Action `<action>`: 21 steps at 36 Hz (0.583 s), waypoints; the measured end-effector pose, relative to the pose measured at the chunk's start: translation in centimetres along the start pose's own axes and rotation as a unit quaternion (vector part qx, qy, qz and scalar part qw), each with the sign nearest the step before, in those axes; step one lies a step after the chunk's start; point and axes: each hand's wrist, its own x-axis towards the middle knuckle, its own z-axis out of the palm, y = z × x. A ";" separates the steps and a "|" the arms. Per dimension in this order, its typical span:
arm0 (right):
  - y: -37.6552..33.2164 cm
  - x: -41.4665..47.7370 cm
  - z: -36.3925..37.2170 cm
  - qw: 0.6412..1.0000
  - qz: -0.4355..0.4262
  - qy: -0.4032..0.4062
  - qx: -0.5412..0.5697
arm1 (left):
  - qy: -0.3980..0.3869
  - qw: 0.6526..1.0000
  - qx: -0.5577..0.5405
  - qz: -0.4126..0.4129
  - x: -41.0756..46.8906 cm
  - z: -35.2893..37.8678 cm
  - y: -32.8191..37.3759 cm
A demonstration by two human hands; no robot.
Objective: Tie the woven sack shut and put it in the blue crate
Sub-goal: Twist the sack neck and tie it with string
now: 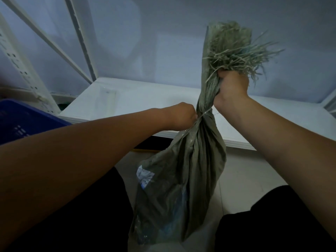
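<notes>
A grey-green woven sack [183, 180] hangs in front of me between my knees, its neck gathered and twisted. My right hand [231, 88] grips the bunched neck just below the frayed open top [234, 46], holding the sack up. My left hand [183, 115] is fisted against the neck's left side and pinches a thin pale string [204, 113] that runs across the twist. A white and blue label shows on the sack's lower left. The blue crate [21, 119] stands at the left edge, partly hidden behind my left forearm.
A low white platform [136, 99] lies behind the sack along a pale wall. White perforated shelf uprights [23, 70] rise at the left, beside the crate. Pale floor tiles [241, 179] show between my dark-clad legs.
</notes>
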 end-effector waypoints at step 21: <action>3.4 0.3 -0.4 0.928 -0.010 -0.209 -0.308 | -0.101 0.943 -0.299 -0.110 -0.1 1.7 -1.7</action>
